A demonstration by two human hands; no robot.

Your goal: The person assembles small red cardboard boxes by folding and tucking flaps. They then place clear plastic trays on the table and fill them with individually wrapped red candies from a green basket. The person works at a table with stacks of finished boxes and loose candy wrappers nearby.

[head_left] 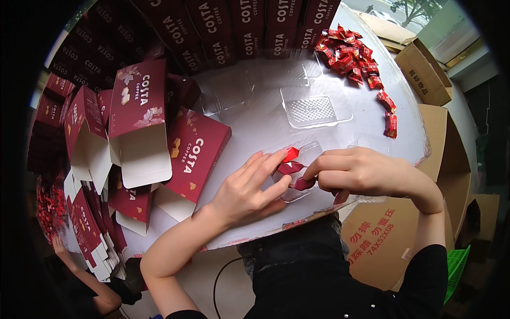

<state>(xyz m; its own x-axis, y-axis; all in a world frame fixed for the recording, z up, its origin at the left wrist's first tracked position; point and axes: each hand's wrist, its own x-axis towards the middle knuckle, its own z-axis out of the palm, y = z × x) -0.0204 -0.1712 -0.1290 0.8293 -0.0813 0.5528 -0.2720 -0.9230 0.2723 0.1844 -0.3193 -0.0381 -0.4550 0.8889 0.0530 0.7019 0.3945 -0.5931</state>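
Note:
Near the front edge of the table, a clear plastic tray (314, 147) holds several small red wrapped sweets (291, 168). My left hand (246, 190) reaches over its left side, fingers stretched and apart, the fingertips touching the sweets. From the right comes my right hand (357, 169), fingers pinched on a dark red wrapped sweet (304, 184) at the tray's right side. Another dark red piece (341, 197) shows below that hand; whether it is held I cannot tell. My fingers hide part of the tray.
Empty clear trays (344, 114) lie beyond my hands. Loose red sweets (348, 58) are heaped at the far right. Maroon boxes (139, 95), some with open flaps, crowd the left and back. Cardboard cartons (425, 72) stand right. Another person's arm (87, 276) shows lower left.

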